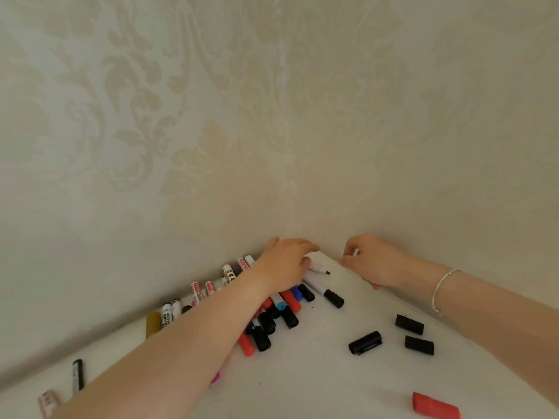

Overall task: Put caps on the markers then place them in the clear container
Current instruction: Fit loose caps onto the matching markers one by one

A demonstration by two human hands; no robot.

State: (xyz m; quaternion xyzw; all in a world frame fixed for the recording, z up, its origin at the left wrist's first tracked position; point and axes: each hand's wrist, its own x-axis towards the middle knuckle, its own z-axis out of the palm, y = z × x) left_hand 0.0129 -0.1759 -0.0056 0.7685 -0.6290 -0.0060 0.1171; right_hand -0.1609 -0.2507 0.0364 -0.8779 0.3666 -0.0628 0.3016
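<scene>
A pile of markers [272, 309] lies on the white surface in the corner of two papered walls. My left hand [284, 264] reaches over the pile and grips an uncapped white marker [317, 267] whose black tip points right. My right hand [375, 261] hovers close beside it with curled fingers, pinching something small that I cannot make out. A capped white marker with a black cap [325, 290] lies just below. Three loose black caps [365, 342] [409, 324] [419, 345] and a red cap [435, 406] lie to the right. No clear container is in view.
More markers line the left wall [169, 316], including a gold one [152, 324]. A black marker [77, 375] and a pale one [48, 402] lie at the lower left. The walls meet right behind my hands.
</scene>
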